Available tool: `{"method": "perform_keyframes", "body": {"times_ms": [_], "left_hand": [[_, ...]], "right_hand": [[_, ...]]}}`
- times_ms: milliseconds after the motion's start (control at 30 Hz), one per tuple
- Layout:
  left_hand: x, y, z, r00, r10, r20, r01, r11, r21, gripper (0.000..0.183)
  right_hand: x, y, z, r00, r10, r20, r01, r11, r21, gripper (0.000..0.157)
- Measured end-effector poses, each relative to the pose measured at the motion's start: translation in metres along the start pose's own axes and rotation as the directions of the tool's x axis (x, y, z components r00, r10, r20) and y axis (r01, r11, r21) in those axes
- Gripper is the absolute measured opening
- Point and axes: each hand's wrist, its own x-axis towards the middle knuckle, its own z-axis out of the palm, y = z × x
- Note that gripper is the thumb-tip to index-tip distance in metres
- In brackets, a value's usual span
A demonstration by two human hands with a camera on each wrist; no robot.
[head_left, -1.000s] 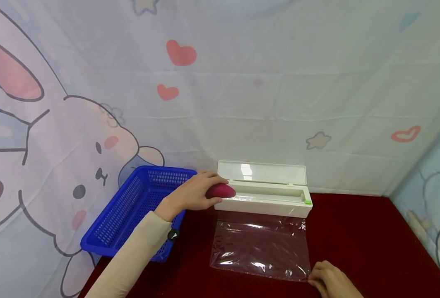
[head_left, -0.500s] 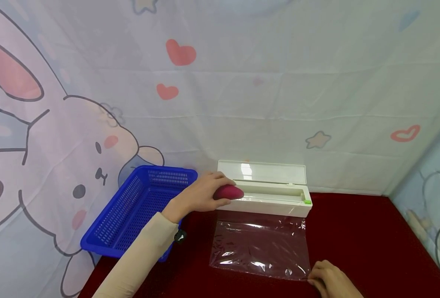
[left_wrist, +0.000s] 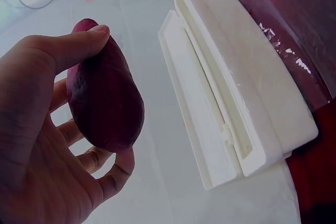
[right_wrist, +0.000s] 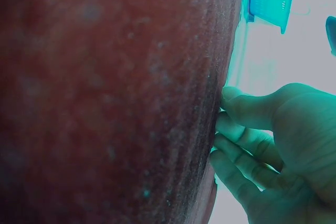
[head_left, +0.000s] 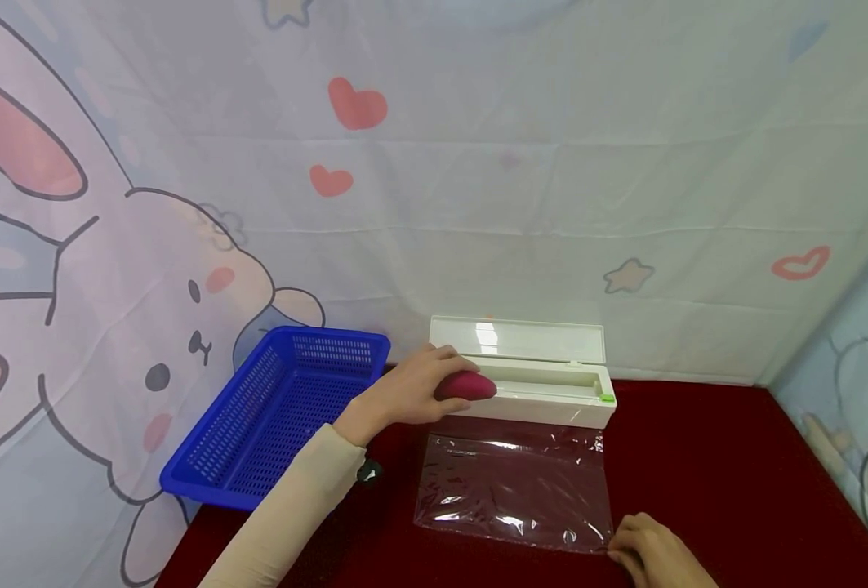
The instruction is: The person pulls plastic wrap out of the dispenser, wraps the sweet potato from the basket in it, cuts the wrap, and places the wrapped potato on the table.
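My left hand (head_left: 413, 390) holds a purple-red sweet potato (head_left: 469, 386) between thumb and fingers, over the left end of a white cling film dispenser (head_left: 551, 411). Close up in the left wrist view, the sweet potato (left_wrist: 105, 95) is smooth and plump, with the thumb across its upper end. The dispenser's lid (head_left: 536, 339) stands raised. Clear cling film (head_left: 514, 490) runs from its front edge over the dark red table. At the film's near right corner, my right hand (head_left: 654, 551) pinches the edge with thumb and fingertips.
A blue plastic basket (head_left: 257, 425) with slotted walls stands to the left, partly behind the left sleeve (head_left: 294, 506). Behind the dispenser hangs a pale curtain (head_left: 478, 204) printed with a rabbit, hearts and stars. The red tabletop (head_left: 713, 457) extends to the right.
My left hand has moved to the right with the sweet potato, from beside the basket to over the dispenser's left part. The right hand and the film have stayed put.
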Motion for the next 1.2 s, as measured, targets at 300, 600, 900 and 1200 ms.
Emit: {"method": "perform_keyframes", "body": {"times_ms": [300, 600, 900, 1200], "left_hand": [[0.006, 0.006, 0.006, 1.0, 0.025, 0.0, -0.025, 1.0, -0.009, 0.049], [0.009, 0.01, 0.013, 1.0, 0.014, 0.027, -0.013, 1.0, -0.025, 0.051], [0.012, 0.014, 0.022, 1.0, 0.003, 0.013, -0.003, 1.0, -0.017, 0.048], [0.015, 0.019, 0.031, 0.999, 0.018, 0.031, -0.017, 1.0, -0.015, 0.047]], "right_hand": [[0.002, -0.001, -0.002, 1.0, 0.021, 0.021, -0.021, 1.0, 0.008, 0.016], [0.0, 0.002, 0.003, 0.992, -0.091, -0.083, 0.089, 0.996, -0.023, 0.019], [0.0, 0.002, 0.003, 0.992, -0.089, -0.086, 0.087, 0.996, -0.03, 0.019], [-0.001, 0.002, 0.005, 0.991, -0.097, -0.095, 0.095, 0.995, -0.025, 0.019]]}}
